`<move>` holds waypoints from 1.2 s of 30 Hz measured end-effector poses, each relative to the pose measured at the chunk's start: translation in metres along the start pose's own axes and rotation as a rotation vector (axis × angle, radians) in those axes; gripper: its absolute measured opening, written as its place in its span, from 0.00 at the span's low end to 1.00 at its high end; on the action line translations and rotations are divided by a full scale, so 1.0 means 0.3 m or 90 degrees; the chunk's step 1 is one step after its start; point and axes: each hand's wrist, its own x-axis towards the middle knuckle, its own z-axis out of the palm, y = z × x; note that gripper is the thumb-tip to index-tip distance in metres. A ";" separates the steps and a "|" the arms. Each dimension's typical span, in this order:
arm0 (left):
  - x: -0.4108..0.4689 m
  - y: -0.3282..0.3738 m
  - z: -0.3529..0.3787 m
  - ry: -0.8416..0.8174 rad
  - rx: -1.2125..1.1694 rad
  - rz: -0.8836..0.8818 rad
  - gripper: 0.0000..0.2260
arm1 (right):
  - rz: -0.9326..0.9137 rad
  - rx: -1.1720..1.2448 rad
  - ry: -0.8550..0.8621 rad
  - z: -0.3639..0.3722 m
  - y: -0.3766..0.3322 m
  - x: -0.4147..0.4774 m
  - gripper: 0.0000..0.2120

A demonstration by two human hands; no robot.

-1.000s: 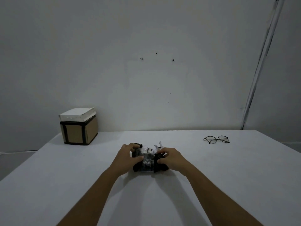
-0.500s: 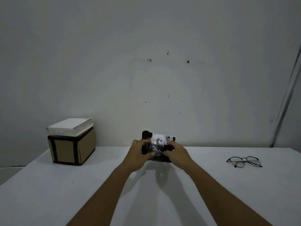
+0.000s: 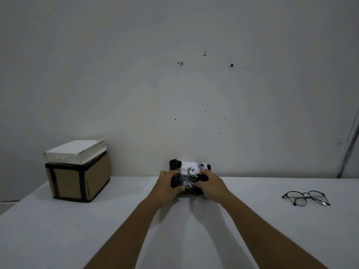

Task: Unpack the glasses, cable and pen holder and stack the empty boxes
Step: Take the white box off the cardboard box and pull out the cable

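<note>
Both of my hands hold a black bundle wrapped in clear plastic (image 3: 188, 173) over the far middle of the white table (image 3: 116, 230); it looks like the packed cable, with a white label on its top. My left hand (image 3: 168, 183) grips its left side and my right hand (image 3: 210, 181) grips its right side. A pair of thin black-rimmed glasses (image 3: 306, 198) lies unfolded on the table at the right. At the back left, a flat white box (image 3: 77, 152) rests on a brown cardboard box with black taped edges (image 3: 79, 181).
A plain grey wall (image 3: 174, 94) with a few small dark holes rises right behind the table. The table's left edge (image 3: 11, 207) runs diagonally at the left. A thin vertical conduit (image 3: 349, 140) runs down the wall at the far right.
My hands lifted the wrapped bundle off the table and carried it farther from me toward the wall. The view shifted, so the boxes and glasses now appear lower and larger.
</note>
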 end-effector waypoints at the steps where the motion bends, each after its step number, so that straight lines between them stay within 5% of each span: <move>1: 0.001 0.000 -0.002 0.002 0.004 0.002 0.24 | 0.000 -0.001 0.002 0.003 -0.002 0.000 0.22; 14: -0.043 0.003 -0.148 0.065 0.036 0.069 0.24 | -0.002 -0.158 0.127 0.063 -0.137 -0.030 0.40; 36: -0.197 -0.111 -0.657 0.312 0.100 0.196 0.21 | -0.101 -0.047 0.008 0.422 -0.575 -0.133 0.39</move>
